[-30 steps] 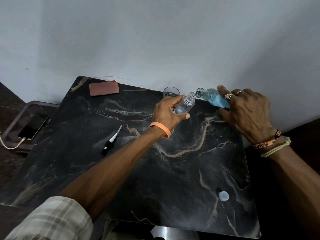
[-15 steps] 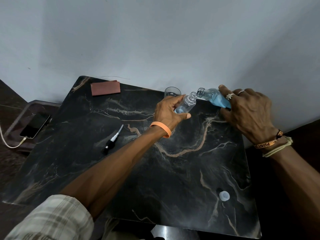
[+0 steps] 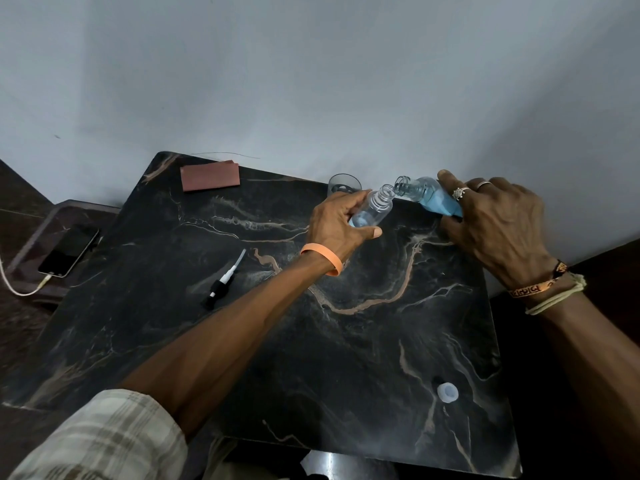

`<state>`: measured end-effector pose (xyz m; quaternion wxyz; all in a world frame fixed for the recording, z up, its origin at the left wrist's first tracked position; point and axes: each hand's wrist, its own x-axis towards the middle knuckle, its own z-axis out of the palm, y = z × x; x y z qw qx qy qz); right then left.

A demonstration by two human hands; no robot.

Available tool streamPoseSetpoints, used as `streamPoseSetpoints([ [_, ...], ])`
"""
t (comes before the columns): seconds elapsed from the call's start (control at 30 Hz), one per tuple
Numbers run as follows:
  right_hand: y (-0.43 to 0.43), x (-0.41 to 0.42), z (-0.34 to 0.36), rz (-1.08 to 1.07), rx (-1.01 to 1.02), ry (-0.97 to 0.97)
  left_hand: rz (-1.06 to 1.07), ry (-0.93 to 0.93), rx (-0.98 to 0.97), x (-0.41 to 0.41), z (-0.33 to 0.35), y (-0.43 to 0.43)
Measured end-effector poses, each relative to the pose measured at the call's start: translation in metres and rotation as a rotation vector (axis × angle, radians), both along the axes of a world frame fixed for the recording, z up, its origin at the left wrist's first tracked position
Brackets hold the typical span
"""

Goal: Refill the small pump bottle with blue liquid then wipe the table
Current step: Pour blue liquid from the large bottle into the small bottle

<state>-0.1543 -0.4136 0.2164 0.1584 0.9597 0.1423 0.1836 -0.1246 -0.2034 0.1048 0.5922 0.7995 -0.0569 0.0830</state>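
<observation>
My left hand (image 3: 337, 228) grips the small clear pump bottle (image 3: 374, 211), tilted with its open threaded neck up and to the right; a little blue liquid sits at its bottom. My right hand (image 3: 498, 226) holds a larger clear bottle (image 3: 427, 195) of blue liquid, tipped on its side with its open mouth just right of the small bottle's neck. The black and white pump head (image 3: 223, 280) with its tube lies on the black marble table (image 3: 346, 341) to the left. A white cap (image 3: 447, 392) lies near the front right.
A folded reddish-brown cloth (image 3: 210, 176) lies at the table's back left. A small clear cup (image 3: 343, 185) stands behind my left hand by the wall. Left of the table, a phone (image 3: 69, 251) with a cable lies on a lower surface.
Both hands and bottles hold almost the same pose; the large bottle's mouth stays next to the small bottle's neck. Only the view has shifted slightly.
</observation>
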Motion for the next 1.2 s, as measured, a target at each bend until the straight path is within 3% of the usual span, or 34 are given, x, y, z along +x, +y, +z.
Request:
streamPoseSetpoints([
  [1.2, 0.0010, 0.0057, 0.0008, -0.004, 0.007, 0.002, 0.015, -0.031, 0.009, 0.0064, -0.0045, -0.0004],
])
